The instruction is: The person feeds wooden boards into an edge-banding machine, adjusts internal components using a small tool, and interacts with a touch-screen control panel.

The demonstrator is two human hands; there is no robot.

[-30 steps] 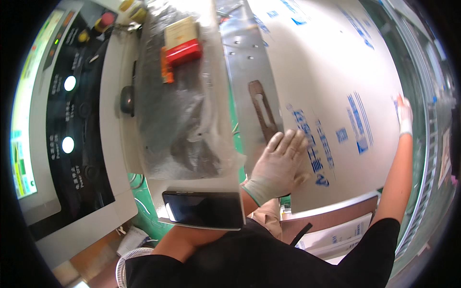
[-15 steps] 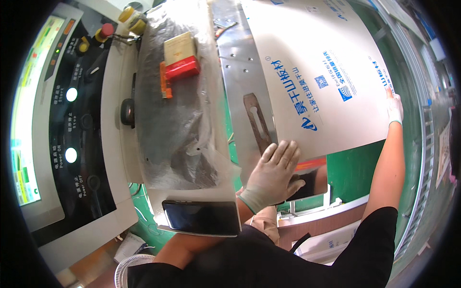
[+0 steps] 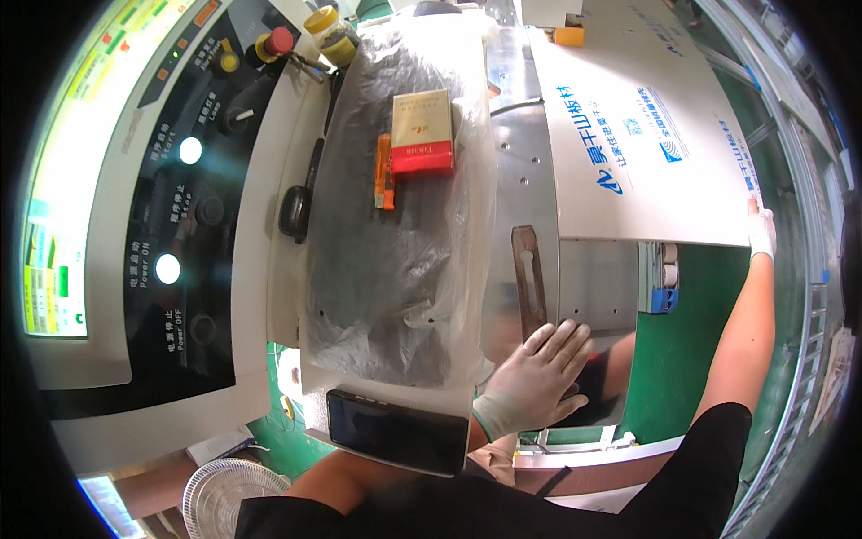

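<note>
Panel (image 3: 660, 193) slid forward — right hand (image 3: 762, 232) perhaps gripping.

I make out a large white rectangular panel with blue print (image 3: 660, 202), smooth and faintly satiny, and a silvery metal table (image 3: 597, 274) with a polished, reflective face. Towards the table's left edge, a long brown slotted strip (image 3: 523, 283) looks dull and rough. The left hand (image 3: 532, 382) wears a matt, pale cloth-like glove. At the lower edge of the white shelf (image 3: 449, 401), a black rectangular phone (image 3: 398, 434) shines like glass; crinkled translucent plastic sheeting (image 3: 377, 296) gleams above it.
</note>
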